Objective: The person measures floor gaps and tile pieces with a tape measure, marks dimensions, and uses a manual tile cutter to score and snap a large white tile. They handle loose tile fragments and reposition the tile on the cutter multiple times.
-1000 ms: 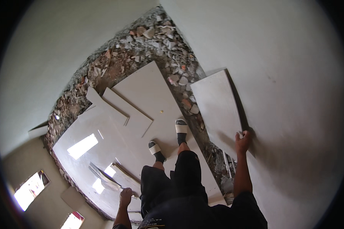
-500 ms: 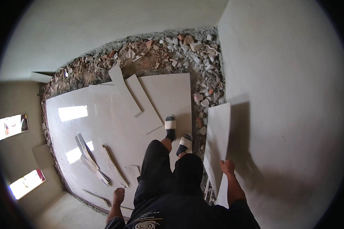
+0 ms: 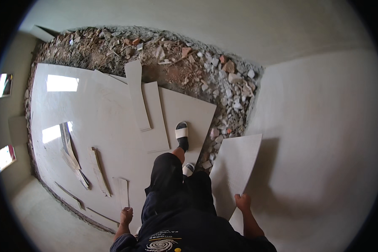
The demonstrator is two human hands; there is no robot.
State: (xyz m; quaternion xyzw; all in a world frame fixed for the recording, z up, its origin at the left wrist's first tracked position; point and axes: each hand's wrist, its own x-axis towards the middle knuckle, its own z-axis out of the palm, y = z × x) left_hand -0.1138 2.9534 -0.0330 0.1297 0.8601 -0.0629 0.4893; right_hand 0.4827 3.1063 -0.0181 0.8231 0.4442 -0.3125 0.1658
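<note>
Down at my right side, my right hand (image 3: 243, 203) grips the edge of a large, thin pale panel (image 3: 236, 168), which stands tilted beside the right wall. Its fingers are closed round the edge, and the panel's lower part is partly hidden by my body. My left hand (image 3: 126, 215) hangs to the left of my leg, its fingers curled into a loose fist with nothing visible in them. Beyond that hand, a short pale strip (image 3: 122, 191) lies on the glossy slab flooring (image 3: 101, 109); in the picture its near end meets the hand.
Two long pale offcuts (image 3: 136, 94) (image 3: 156, 119) lie ahead of my feet. Narrow broken strips (image 3: 98, 172) (image 3: 71, 155) lie to the left. Broken brick and stone rubble (image 3: 235, 92) fills the gap along the far and right walls (image 3: 315, 126).
My view has turned to the right, and the room appears shifted left. One foot has moved back under me. The panel stays in my right hand and now shows more of its face.
</note>
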